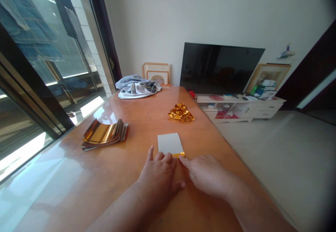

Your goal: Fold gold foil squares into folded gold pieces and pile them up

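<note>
**Q:** What does the figure show?
**A:** A white-backed foil sheet point(170, 143), its gold folded edge point(179, 155) nearest the viewer and running crosswise, lies on a wooden table point(147, 130).

**Q:** The grip?
**A:** Left hand point(157, 177) flat on the sheet, right hand point(207, 174) fingertip-touching the fold; neither clenched.

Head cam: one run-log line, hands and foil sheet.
foil sheet: pale side up, near edge folded | left hand: fingers at its edge | right hand: fingertip on gold fold

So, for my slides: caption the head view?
Left hand and right hand touch folded foil paper on a table.
</note>
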{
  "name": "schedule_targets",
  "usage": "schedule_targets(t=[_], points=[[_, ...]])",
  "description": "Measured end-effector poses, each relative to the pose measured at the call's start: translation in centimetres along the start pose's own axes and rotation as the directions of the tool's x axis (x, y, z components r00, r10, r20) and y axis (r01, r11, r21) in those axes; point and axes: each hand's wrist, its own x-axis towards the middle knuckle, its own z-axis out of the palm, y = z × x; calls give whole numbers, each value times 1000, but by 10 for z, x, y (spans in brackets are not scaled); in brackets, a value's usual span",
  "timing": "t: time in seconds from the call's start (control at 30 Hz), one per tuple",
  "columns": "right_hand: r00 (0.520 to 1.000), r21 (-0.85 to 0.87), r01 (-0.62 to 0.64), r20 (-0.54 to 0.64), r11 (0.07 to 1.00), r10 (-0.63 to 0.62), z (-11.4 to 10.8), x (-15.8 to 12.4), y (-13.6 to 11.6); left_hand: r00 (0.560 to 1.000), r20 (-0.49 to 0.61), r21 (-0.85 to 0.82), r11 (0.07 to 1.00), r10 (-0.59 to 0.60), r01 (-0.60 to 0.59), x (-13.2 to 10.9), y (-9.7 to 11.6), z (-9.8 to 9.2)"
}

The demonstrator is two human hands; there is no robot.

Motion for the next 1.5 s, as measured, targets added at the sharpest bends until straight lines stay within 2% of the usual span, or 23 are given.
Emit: schedule_targets(t=[0.33,0.47,0.53,0.63,0.9,1.23,1.5], points=[[999,-2,-46,-27,999,46,-17,-6,14,1000,21,24,1000,1,-2,1,1,-2],[994,3,-69,-88,998,69,-21,-3,14,1000,-2,43,999,1,-1,2,0,3],[993,11,-37,-112,999,38,-20,-1,11,1000,-16,45,999,7,-7,3,-1,5],[997,17,16,-74,1000,-14,-16,1,6,1000,-26,43,999,10,-9,4,0,6],[998,13,9,-57,1000,-8,-10,1,3,999,36,19,1000,-12,12,2,0,-5],[999,30,10,-34,1000,-9,-9,3,4,998,9,45,997,-64,64,-8,-18,-12],[1000,6,16,-22,1000,-16,-9,1,3,990,45,34,991,-134,132,-10,-32,-20]])
